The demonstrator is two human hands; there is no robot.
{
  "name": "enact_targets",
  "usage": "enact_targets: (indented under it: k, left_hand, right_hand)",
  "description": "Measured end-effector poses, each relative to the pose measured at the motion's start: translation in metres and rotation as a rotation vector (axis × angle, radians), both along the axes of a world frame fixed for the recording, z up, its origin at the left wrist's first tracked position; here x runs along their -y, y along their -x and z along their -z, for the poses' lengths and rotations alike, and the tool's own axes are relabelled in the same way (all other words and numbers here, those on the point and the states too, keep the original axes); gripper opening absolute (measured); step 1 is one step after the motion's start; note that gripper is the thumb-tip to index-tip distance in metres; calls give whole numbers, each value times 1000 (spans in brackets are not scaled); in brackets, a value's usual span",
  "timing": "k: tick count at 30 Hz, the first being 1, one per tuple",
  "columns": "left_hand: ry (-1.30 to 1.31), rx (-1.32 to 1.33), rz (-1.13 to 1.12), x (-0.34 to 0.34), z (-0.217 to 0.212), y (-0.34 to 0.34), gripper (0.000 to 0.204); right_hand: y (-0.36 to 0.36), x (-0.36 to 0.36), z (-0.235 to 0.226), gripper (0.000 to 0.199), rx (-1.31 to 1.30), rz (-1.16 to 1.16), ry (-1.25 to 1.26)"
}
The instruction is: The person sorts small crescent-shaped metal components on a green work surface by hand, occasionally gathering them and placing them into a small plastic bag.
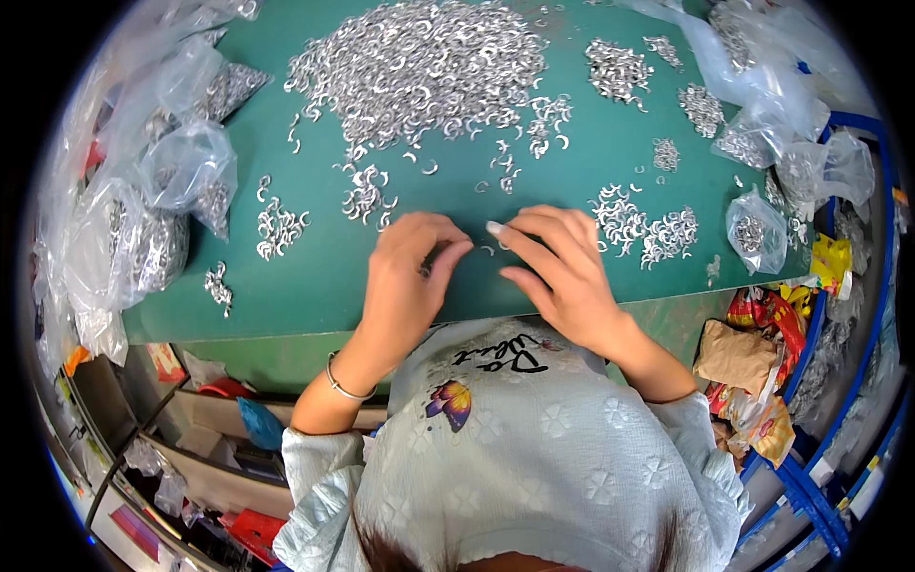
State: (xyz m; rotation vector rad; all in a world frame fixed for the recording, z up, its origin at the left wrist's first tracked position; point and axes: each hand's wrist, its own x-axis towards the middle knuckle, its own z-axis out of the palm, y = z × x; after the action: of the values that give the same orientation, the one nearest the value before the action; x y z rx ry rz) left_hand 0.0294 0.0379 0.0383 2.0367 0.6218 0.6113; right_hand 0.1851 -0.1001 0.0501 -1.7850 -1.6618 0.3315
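Over the front part of the green table (pixel 334 294), both hands face each other with a small gap between them. My left hand (pixel 412 272) is curled, thumb against the bent index finger; whatever sits inside it is too hidden to name. My right hand (pixel 564 276) is open, its thumb apart from the stretched fingers. Between the fingertips lies a small silver crescent-shaped metal piece (pixel 488 250). Beyond the hands spreads a large heap of similar crescent pieces (pixel 429 71). A small pile of crescents (pixel 366 195) lies just past my left hand, and another pile (pixel 620 217) beside my right.
Clear plastic bags of metal parts (pixel 152 238) crowd the left edge. More bags (pixel 758 229) line the right edge. Smaller piles (pixel 617 69) lie at the back right, others (pixel 279 229) at the left. Below the right side are crumpled wrappers (pixel 762 419) and a blue rack (pixel 805 357).
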Motion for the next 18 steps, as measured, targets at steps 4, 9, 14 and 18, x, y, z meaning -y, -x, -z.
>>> enact_targets:
  k: [4,9,14,18]
  left_hand:
    - [506,-69,29,9,-8,-12,7]
    - [1121,89,63,8,5,-16,17]
    - [1299,65,125,5,2,-18,22]
    - [1346,42,184,5,5,-17,25]
  right_hand:
    - [-2,-14,10,28,-71,31,-203]
    - [-11,-12,6,15,-62,79,-262]
    - [-16,-11,4,11,-86,68,-197]
    - [-26,-8,-3,7,-51,-12,-168]
